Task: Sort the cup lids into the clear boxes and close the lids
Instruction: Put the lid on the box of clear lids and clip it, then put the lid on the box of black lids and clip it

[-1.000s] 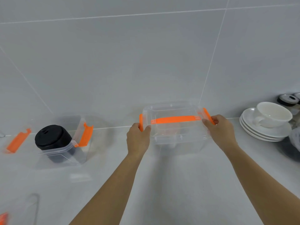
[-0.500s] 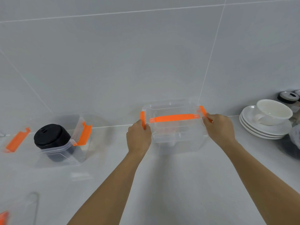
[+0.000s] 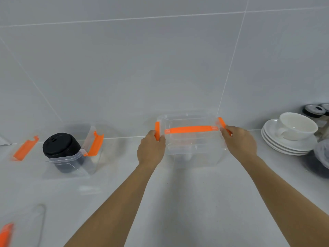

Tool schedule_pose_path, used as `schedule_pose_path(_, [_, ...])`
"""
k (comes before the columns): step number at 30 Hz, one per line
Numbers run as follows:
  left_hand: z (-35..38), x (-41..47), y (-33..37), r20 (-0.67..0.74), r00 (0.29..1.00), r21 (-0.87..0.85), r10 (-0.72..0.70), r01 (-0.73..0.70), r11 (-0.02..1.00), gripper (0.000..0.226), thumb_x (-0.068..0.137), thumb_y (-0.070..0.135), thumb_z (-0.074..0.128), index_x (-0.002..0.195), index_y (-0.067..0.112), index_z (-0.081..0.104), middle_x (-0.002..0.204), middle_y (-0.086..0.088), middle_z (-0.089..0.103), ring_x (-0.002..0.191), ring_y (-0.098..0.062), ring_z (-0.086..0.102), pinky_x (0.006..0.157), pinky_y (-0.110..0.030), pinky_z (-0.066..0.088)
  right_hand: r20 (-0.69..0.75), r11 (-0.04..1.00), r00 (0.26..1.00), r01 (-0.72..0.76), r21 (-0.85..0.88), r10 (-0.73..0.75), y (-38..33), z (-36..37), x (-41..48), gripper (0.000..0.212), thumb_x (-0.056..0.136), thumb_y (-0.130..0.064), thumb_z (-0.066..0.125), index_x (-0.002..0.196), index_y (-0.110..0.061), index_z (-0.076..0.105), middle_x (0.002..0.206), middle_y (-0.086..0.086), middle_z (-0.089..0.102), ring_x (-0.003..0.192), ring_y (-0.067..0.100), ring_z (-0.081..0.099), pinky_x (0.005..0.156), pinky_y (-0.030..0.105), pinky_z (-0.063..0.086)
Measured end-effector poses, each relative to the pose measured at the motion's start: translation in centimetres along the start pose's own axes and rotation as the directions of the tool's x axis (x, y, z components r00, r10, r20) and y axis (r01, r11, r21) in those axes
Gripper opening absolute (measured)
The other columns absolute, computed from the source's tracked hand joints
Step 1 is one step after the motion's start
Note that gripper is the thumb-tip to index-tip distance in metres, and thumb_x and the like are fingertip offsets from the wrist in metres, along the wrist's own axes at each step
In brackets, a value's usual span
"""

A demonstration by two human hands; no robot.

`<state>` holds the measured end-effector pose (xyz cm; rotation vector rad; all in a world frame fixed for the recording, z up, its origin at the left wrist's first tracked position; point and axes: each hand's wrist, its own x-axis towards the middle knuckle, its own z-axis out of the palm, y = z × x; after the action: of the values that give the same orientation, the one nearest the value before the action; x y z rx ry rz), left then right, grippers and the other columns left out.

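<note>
A clear box point(image 3: 192, 152) with its lid on and an orange handle point(image 3: 191, 129) stands at the back of the counter, in the middle. My left hand point(image 3: 151, 148) grips the orange latch point(image 3: 157, 131) on its left end. My right hand point(image 3: 239, 141) presses the orange latch point(image 3: 221, 122) on its right end. To the left stands a second clear box point(image 3: 76, 157), open, with a stack of black cup lids point(image 3: 60, 145) rising above its rim and an orange latch point(image 3: 95, 144) flipped outward.
A clear box lid with an orange latch point(image 3: 25, 148) lies at the far left, another point(image 3: 6, 232) at the bottom-left corner. A white cup point(image 3: 297, 126) on stacked saucers point(image 3: 286, 145) sits at the right, with jars point(image 3: 314, 111) behind. The tiled wall is close behind.
Both hands have pushed the orange end latches in toward the box walls; the right latch, which stuck outward before, now lies nearer the box. The view has shifted slightly.
</note>
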<state>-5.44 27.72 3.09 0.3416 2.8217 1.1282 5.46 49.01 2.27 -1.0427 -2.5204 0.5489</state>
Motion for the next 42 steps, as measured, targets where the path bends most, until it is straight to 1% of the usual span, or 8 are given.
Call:
schedule_pose_path(3, [-1.2, 0.0, 0.2, 0.129, 0.992, 0.028, 0.008, -0.012, 1.000, 0.033, 0.091, 0.044, 0.043, 0.088, 0.013, 0.055, 0.078, 0.002, 0.053, 0.078, -0.024, 0.054, 0.068, -0.032, 0.042, 0.045, 0.998, 0.999, 0.028, -0.064, -0.025, -0.2, -0.5, -0.2, 0.045, 0.096, -0.049, 0.032, 0.082, -0.014, 0.055, 0.078, 0.008, 0.059, 0.075, 0.032, 0.055, 0.064, 0.034, 0.039])
schedule_pose_path(5, [-2.5, -0.4, 0.6, 0.182, 0.983, 0.047, 0.022, -0.031, 0.998, 0.035, 0.092, 0.043, 0.044, 0.104, 0.013, 0.059, 0.096, 0.000, 0.058, 0.093, -0.025, 0.056, 0.079, -0.033, 0.043, 0.102, 0.992, 0.994, 0.044, -0.116, -0.032, -0.3, -0.9, -0.5, 0.045, 0.096, -0.048, 0.033, 0.109, -0.014, 0.059, 0.096, 0.012, 0.064, 0.091, 0.034, 0.057, 0.073, 0.036, 0.041])
schedule_pose_path(8, [-4.7, -1.1, 0.9, 0.156, 0.986, 0.087, 0.055, -0.069, 0.994, 0.047, 0.093, 0.042, 0.044, 0.131, 0.014, 0.050, 0.132, -0.005, 0.057, 0.120, -0.024, 0.053, 0.091, -0.032, 0.040, 0.129, 0.990, 0.990, 0.066, -0.128, -0.049, -1.0, -1.7, -1.3, 0.048, 0.095, -0.046, 0.036, 0.128, -0.014, 0.052, 0.110, 0.013, 0.062, 0.102, 0.033, 0.058, 0.075, 0.035, 0.040])
schedule_pose_path(14, [-9.7, -2.2, -0.7, 0.067, 0.972, 0.131, 0.227, -0.234, 0.963, 0.061, 0.093, 0.049, 0.044, 0.147, 0.027, 0.031, 0.155, 0.004, 0.031, 0.143, -0.015, 0.028, 0.114, -0.035, 0.025, -0.006, 0.980, 0.982, 0.186, -0.073, -0.187, -5.1, -3.7, -4.1, 0.061, 0.090, -0.048, 0.048, 0.142, -0.017, 0.037, 0.133, 0.012, 0.053, 0.121, 0.033, 0.050, 0.098, 0.042, 0.038])
schedule_pose_path(22, [-17.7, -5.8, -7.8, -0.162, 0.901, 0.291, 0.403, -0.346, 0.892, 0.072, 0.086, 0.061, 0.039, 0.148, 0.026, 0.028, 0.157, 0.003, 0.027, 0.145, -0.014, 0.022, 0.118, -0.033, 0.018, -0.112, 0.911, 0.905, 0.412, -0.011, -0.411, -13.8, -1.2, -10.2, 0.088, 0.077, -0.068, 0.049, 0.148, -0.022, 0.027, 0.146, 0.022, 0.041, 0.135, 0.036, 0.041, 0.107, 0.049, 0.032])
schedule_pose_path(25, [-20.6, -6.9, -11.0, -0.196, 0.895, 0.335, 0.401, -0.323, 0.885, 0.084, 0.076, 0.070, 0.025, 0.148, 0.027, 0.030, 0.156, 0.002, 0.030, 0.145, -0.016, 0.023, 0.118, -0.035, 0.015, -0.114, 0.890, 0.883, 0.456, -0.017, -0.455, -16.8, 0.0, -13.1, 0.093, 0.071, -0.074, 0.031, 0.149, -0.025, 0.022, 0.150, 0.020, 0.035, 0.140, 0.033, 0.033, 0.110, 0.049, 0.028])
schedule_pose_path(33, [-27.0, -9.4, -21.2, -0.242, 0.898, 0.404, 0.368, -0.252, 0.879, 0.082, 0.077, 0.070, 0.020, 0.149, 0.032, 0.021, 0.159, 0.004, 0.021, 0.148, -0.015, 0.013, 0.119, -0.030, 0.001, 0.002, 0.868, 0.868, 0.496, 0.028, -0.496, -24.1, 4.5, -21.6, 0.091, 0.074, -0.077, 0.034, 0.144, -0.039, -0.010, 0.159, 0.009, 0.015, 0.147, 0.024, 0.012, 0.117, 0.042, 0.012])
schedule_pose_path(42, [-32.2, -11.4, -30.9, -0.253, 0.938, 0.404, 0.239, -0.122, 0.907, 0.087, 0.076, 0.073, 0.012, 0.151, 0.029, 0.016, 0.160, 0.003, 0.017, 0.149, -0.016, 0.010, 0.120, -0.036, 0.002, 0.093, 0.837, 0.833, 0.546, 0.017, -0.545, -30.4, 9.6, -28.6, 0.088, 0.080, -0.071, 0.041, 0.149, -0.035, -0.002, 0.159, 0.007, 0.018, 0.147, 0.023, 0.015, 0.116, 0.042, 0.014])
